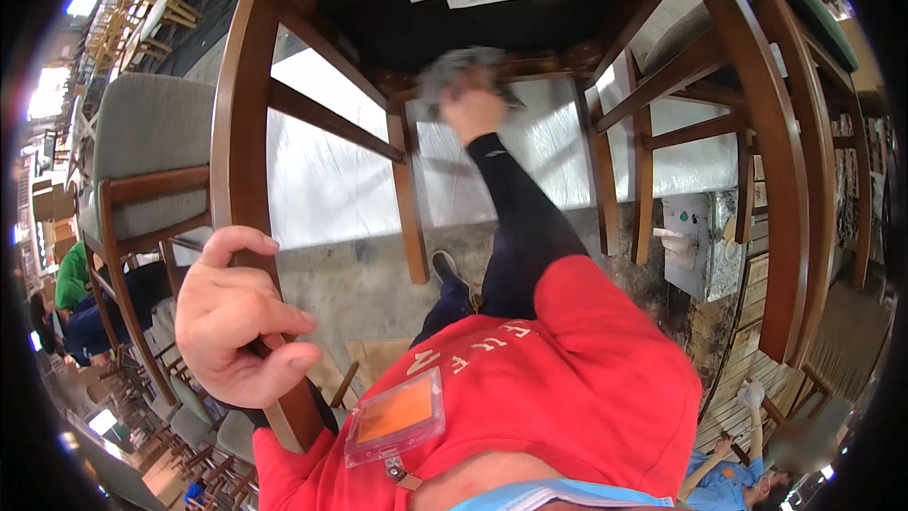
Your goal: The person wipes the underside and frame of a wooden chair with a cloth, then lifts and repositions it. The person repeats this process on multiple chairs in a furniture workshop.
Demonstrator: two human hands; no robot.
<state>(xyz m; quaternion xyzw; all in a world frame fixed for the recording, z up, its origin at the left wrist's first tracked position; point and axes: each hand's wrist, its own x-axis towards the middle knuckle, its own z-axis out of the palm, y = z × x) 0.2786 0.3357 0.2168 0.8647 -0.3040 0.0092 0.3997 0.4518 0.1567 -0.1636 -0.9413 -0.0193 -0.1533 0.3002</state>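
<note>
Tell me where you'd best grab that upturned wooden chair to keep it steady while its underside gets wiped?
Probably the near leg, where the left hand already wraps it from the person's left side. The leg is a long, slim, rounded bar that the fingers can close around, and it stands clear of the right hand and its grey cloth by the seat frame.

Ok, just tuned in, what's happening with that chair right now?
A person has a wooden chair turned over. The left hand is wrapped around one chair leg, holding it in place. The right hand reaches up and presses a grey cloth against the frame under the seat. More chairs stand nearby.
</note>
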